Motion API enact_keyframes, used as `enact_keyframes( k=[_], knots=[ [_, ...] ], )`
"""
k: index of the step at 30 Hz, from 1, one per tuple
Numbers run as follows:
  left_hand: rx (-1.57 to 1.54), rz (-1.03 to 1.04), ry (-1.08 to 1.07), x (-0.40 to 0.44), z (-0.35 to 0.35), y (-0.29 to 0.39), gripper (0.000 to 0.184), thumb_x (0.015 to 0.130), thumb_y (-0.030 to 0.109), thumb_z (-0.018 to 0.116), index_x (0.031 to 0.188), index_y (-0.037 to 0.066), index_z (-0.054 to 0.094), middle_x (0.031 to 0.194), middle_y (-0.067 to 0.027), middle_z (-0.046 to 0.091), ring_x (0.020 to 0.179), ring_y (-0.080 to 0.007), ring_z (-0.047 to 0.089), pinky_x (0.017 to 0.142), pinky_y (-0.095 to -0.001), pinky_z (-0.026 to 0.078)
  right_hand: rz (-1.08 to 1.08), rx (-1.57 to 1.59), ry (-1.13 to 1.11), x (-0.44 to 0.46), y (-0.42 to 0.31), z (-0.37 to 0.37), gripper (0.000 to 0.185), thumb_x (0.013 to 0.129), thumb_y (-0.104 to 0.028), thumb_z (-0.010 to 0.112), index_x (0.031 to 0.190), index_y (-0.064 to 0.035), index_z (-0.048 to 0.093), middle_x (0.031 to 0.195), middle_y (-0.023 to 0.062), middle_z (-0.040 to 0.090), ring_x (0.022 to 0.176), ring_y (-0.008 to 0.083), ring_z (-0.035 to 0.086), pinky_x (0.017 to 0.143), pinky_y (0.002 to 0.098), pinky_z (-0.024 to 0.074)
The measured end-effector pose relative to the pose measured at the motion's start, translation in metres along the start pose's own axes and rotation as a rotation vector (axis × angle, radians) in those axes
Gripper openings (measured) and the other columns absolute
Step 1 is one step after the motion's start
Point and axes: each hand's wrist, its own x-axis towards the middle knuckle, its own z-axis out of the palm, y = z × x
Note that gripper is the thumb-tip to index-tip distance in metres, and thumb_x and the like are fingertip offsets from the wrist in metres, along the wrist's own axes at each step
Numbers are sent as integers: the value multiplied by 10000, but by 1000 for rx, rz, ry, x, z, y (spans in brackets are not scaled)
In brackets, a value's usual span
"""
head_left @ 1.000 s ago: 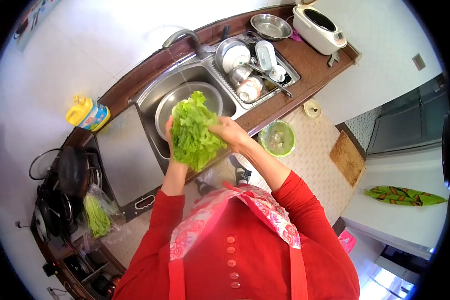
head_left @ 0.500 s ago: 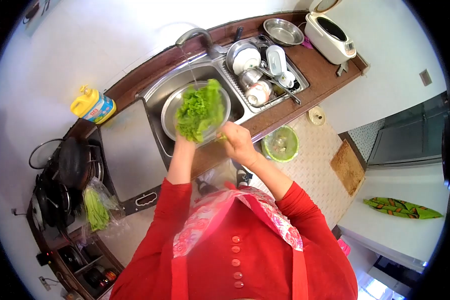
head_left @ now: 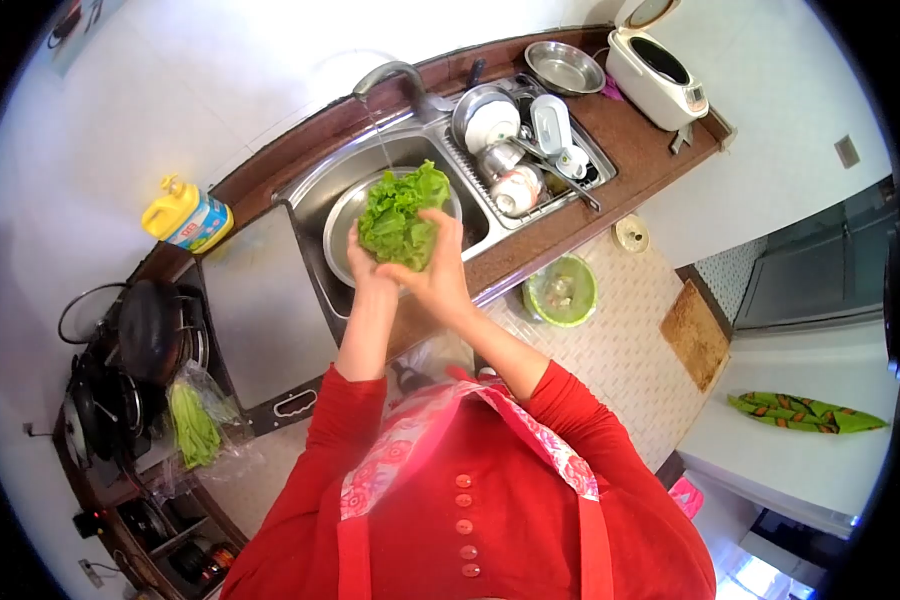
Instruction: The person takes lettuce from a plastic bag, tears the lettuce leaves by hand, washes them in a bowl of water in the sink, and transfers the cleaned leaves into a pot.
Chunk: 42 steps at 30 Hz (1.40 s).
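Note:
A bunch of leafy green lettuce [head_left: 402, 218] is held between both of my hands over the sink. My left hand [head_left: 368, 270] cups it from the left and below, its fingers partly hidden by the leaves. On the other side, my right hand [head_left: 438, 268] wraps round the lettuce, thumb toward the left hand. Beneath it, a round metal basin [head_left: 342, 232] sits in the left sink bowl [head_left: 315, 190]. A thin stream of water falls from the faucet [head_left: 395, 70] behind the leaves.
Right of the basin, a dish rack [head_left: 480, 205] holds bowls and utensils. A metal bowl [head_left: 564, 68] and an open rice cooker [head_left: 658, 75] stand farther right. Left are a cutting board [head_left: 265, 310], a yellow jug [head_left: 190, 215] and bagged green stalks [head_left: 194, 425]. A green bin [head_left: 562, 312] stands on the floor.
My right hand has moved up and left from beside the basin onto the lettuce. The lettuce is now gathered between both hands and no longer smeared by motion.

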Motion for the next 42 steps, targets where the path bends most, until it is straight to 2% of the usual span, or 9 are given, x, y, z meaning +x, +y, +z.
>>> enact_keyframes(
  k=[5,12,14,18,20,32,35,41,42],
  knots=[
    [39,36,16,4,-6,7,476,905,360,317,1202,29,488,1172,-151,533,1072,-313,504,946,-447,393,57,267,52,-2,4,3,275,632,44,718,761,-37,489,791,74,492,742,212,504,698,265,415],
    [276,125,-396,31,-58,10,360,863,120,534,1209,42,475,1077,-73,579,923,-201,553,833,-313,464,-120,353,-336,-14,-10,-11,211,599,131,567,701,-36,487,731,86,537,720,201,571,655,286,446],
    [1634,871,-363,27,-75,29,421,903,286,370,1249,64,463,1235,-137,501,1154,-269,457,978,-396,380,-244,447,-479,-38,-45,-11,211,579,118,543,700,-54,524,728,70,572,732,192,592,669,304,459],
    [1840,805,-260,38,-55,45,505,840,364,487,1274,107,454,1316,-86,455,1221,-251,408,1018,-380,324,601,780,-193,-14,-19,-22,202,752,24,632,892,-83,535,838,-10,541,733,106,544,585,233,464],
    [2378,887,-161,5,-16,45,525,823,331,532,1297,131,430,1349,-79,419,1246,-263,375,1044,-392,286,538,910,-94,5,0,-28,354,774,10,634,1089,-95,513,879,5,557,746,91,538,576,218,460],
    [2101,705,-375,-9,-18,30,485,807,221,560,1250,78,425,1221,-90,517,1129,-231,481,987,-357,350,163,338,-146,35,28,11,561,719,-142,737,1207,-75,467,1141,75,511,850,134,539,746,245,460],
    [980,265,-412,17,-62,26,512,806,205,575,1264,53,404,1217,-87,524,1125,-216,486,980,-338,359,430,733,-225,36,8,-2,330,801,-129,657,1098,-71,525,1093,44,547,696,83,537,525,205,448],
    [1824,482,-129,-28,11,27,380,862,171,549,1204,24,476,1133,-96,576,1061,-198,535,932,-309,408,761,1430,-61,15,16,19,103,897,-132,514,990,-96,489,1026,58,577,782,140,552,590,265,454],
    [1159,201,-184,-18,-4,27,388,854,157,551,1207,19,465,1160,-107,545,1080,-207,518,937,-324,408,795,1425,-47,9,8,22,134,896,-139,518,1023,-108,490,982,51,578,734,128,540,539,256,435]
  ],
)
